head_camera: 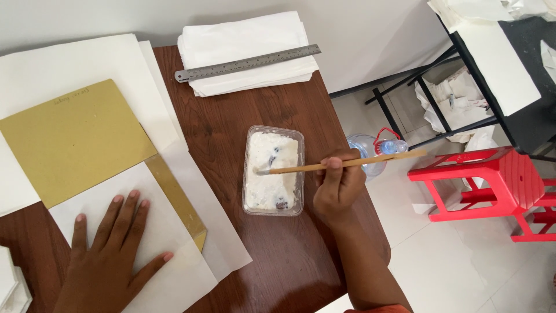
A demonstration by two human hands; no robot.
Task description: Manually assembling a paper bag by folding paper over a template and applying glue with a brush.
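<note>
Brown table under us: our left hand lies flat, fingers spread, pressing a white sheet. Our right hand is closed around a brush, its long axis running left to right, tip dipped into the paste tub just left of that hand. Farther off, a ruler rests on stacked paper.
</note>
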